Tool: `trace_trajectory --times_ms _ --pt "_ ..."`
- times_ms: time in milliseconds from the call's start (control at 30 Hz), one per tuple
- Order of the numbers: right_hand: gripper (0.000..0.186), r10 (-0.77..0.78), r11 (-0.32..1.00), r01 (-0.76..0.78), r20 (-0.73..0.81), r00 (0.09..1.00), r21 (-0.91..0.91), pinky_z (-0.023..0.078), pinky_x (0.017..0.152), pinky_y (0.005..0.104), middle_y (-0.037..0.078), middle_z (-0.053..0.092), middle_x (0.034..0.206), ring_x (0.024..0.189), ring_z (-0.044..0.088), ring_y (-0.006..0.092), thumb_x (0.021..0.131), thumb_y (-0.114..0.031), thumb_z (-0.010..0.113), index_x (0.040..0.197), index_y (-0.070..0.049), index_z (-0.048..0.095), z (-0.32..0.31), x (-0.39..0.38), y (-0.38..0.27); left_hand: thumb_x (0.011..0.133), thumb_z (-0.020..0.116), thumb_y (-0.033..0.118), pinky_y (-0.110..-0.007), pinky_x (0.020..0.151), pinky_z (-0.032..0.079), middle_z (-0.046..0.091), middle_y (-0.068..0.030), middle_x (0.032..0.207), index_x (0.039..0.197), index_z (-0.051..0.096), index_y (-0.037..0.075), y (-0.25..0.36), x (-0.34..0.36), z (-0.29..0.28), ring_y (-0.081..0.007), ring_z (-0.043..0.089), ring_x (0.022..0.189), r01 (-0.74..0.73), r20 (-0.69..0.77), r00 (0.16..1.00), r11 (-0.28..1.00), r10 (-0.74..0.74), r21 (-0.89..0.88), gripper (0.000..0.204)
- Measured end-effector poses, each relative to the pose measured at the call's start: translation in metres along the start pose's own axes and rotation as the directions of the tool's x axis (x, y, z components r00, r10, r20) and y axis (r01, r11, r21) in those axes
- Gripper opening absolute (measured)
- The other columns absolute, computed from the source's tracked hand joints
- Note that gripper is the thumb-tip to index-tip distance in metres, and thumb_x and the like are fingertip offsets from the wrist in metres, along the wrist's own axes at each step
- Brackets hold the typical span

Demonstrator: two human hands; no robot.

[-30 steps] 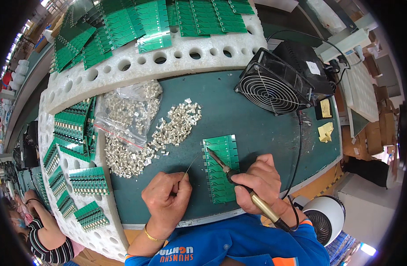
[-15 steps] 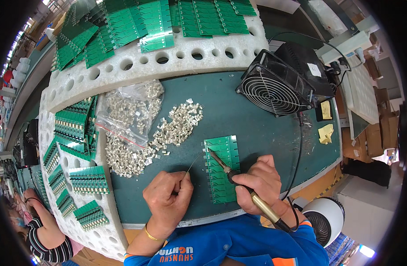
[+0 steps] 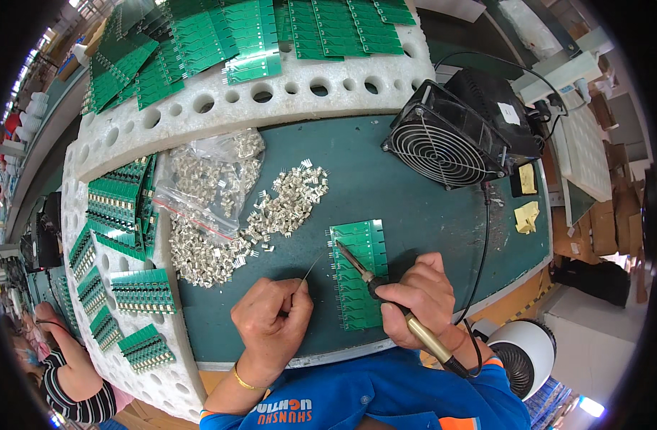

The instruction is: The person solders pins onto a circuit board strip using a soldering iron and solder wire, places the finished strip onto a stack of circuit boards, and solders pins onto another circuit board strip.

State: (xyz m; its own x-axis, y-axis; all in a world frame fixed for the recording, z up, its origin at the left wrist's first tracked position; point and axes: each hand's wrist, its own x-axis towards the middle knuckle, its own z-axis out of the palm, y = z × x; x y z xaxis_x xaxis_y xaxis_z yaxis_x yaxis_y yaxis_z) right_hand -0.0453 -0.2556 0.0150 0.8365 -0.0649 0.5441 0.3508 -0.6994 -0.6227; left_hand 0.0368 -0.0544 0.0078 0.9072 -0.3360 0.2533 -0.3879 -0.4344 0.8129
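My left hand [image 3: 270, 319] is closed around a thin wire [image 3: 313, 266], likely solder, its free end slanting toward the left edge of an upright green circuit board [image 3: 361, 308]. My right hand [image 3: 418, 301] grips a soldering iron [image 3: 430, 337] with a gold handle; its tip rests at or just above the board's upper left corner, where small pins line the edge. Whether tip and wire touch is too small to tell. Beyond my left hand lies a heap of small silver connectors [image 3: 282, 204], partly under a clear zip bag [image 3: 207, 168] of similar pieces.
White perforated foam racks [image 3: 246, 97] hold green boards along the back and left. A black fan [image 3: 443, 147], its cable [image 3: 479, 251] and yellow pads [image 3: 525, 215] are on the right. A white round fan [image 3: 536, 344] stands lower right. A co-worker's arm [image 3: 78, 373] shows lower left.
The view has shifted very slightly. My hands keep almost the same pose, with the iron tip at the same corner of the board. The co-worker's arm has moved a little.
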Motion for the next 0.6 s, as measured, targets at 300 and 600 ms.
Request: trace_trajectory --times_ms 300,600 --pt "0.014 -0.013 0.999 0.013 0.010 1.000 -0.038 0.040 0.064 0.0373 0.003 0.060 0.064 0.052 0.053 0.0192 0.082 -0.011 0.069 0.093 -0.004 0.067 -0.0005 -0.0035 -0.0017 0.077 0.075 -0.006 -0.025 0.047 0.032 0.053 -0.0017 0.062 0.077 0.070 0.001 0.0016 0.0008 -0.0005 -0.0087 0.045 0.052 -0.010 0.012 1.000 1.000 0.010 -0.014 0.009" --pt "0.017 -0.023 0.996 0.026 0.033 0.999 -0.089 0.042 0.065 0.0367 0.002 0.060 0.063 0.054 0.056 0.0188 0.084 -0.016 0.071 0.096 -0.005 0.067 -0.0010 -0.0043 -0.0049 0.077 0.075 -0.006 -0.026 0.047 0.033 0.055 -0.0023 0.063 0.077 0.070 0.001 0.0016 0.0013 -0.0012 -0.0091 0.046 0.052 -0.013 0.024 1.000 1.000 0.013 -0.009 0.008"
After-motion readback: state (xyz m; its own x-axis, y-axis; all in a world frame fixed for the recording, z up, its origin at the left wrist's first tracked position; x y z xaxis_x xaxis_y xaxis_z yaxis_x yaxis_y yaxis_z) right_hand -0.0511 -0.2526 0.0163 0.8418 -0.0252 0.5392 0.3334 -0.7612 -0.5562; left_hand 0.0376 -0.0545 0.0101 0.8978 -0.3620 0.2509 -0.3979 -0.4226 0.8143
